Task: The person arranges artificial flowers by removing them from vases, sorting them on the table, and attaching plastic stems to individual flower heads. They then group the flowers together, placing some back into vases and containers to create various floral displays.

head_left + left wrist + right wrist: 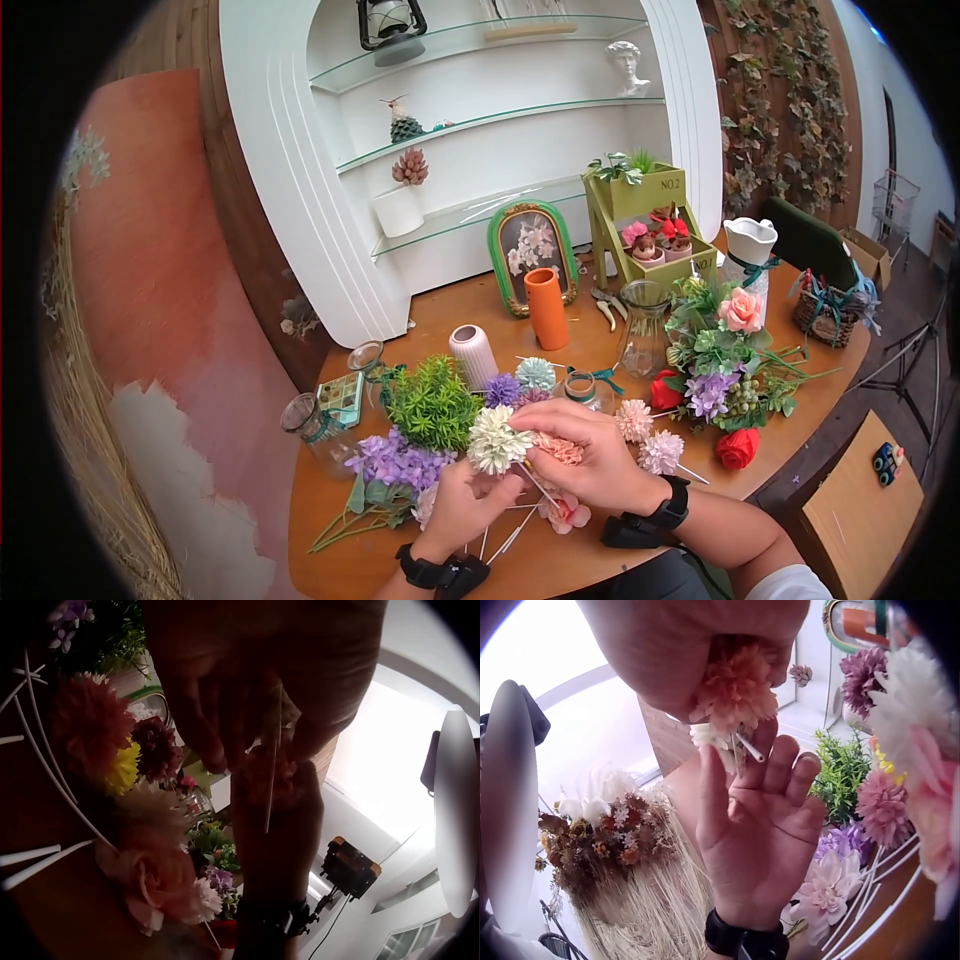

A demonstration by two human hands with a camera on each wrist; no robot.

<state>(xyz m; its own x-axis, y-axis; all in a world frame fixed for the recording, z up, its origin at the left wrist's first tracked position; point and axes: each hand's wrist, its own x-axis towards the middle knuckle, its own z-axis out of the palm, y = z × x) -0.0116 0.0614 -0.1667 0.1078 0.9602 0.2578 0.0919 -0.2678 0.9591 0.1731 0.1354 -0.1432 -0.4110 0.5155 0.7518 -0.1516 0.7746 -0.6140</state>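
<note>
My right hand (590, 460) grips a peach pompom flower (739, 690) in its curled palm. Its thumb and forefinger pinch just behind the head of a cream pompom flower (497, 440). White stems slant down from the blooms between the two hands. My left hand (761, 825) is close below, palm turned up, with its thumb extended and fingers loosely bent beside a stem (748, 746). In the head view its fingertips are partly hidden behind the cream bloom. A pink rose (154, 877) and a dusky pink pompom (90, 724) show beside the hands in the left wrist view.
Purple flowers (400, 460) and a green bushy plant (435, 400) lie left on the wooden table (440, 315). Glass jars (310, 425), an orange vase (546, 310) and a pink ribbed vase (473, 355) stand around. A mixed bouquet (715, 380) lies right, near pliers (607, 312).
</note>
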